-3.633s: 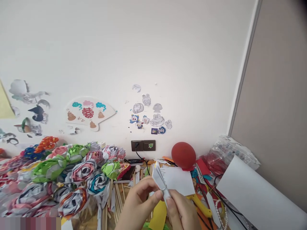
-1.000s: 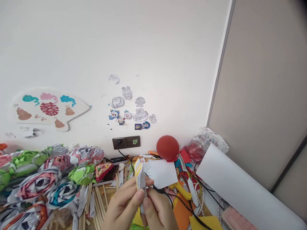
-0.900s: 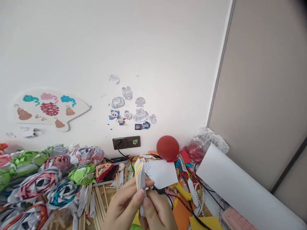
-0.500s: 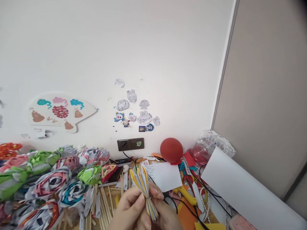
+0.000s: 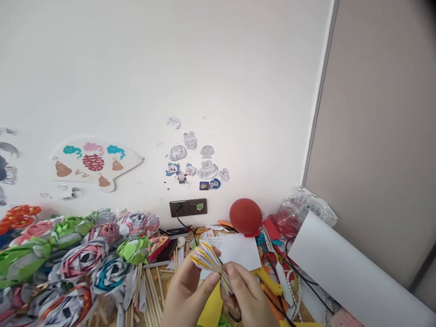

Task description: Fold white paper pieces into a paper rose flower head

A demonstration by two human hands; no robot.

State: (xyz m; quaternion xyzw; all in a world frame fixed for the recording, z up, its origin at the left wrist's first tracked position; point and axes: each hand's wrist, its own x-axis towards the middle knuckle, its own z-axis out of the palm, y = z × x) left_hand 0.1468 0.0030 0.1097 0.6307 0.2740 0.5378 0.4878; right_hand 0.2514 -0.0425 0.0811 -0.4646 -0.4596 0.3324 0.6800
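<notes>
A bundle of folded paper strips (image 5: 205,260), white with yellow and some blue edges, is pinched at its waist and fans out toward the upper left. My left hand (image 5: 189,286) grips it from the left, thumb pressed near the narrow middle. From the right, my right hand (image 5: 248,293) holds the waist and lower end between thumb and fingers. Part of the lower end is hidden by the fingers. Below the hands lies yellow paper (image 5: 210,308), with a bit of green beside it.
Folded paper flowers (image 5: 80,259) crowd the left, beside wooden sticks (image 5: 153,290). A red balloon (image 5: 245,215) rests near the wall by scissors (image 5: 268,239). A yellow glue gun (image 5: 269,280), bead strings (image 5: 297,295) and a large white sheet (image 5: 354,268) lie to the right.
The paper bundle has tilted from nearly upright toward the left, its fan facing me more. My right thumb has come round onto its waist. The view has shifted slightly.
</notes>
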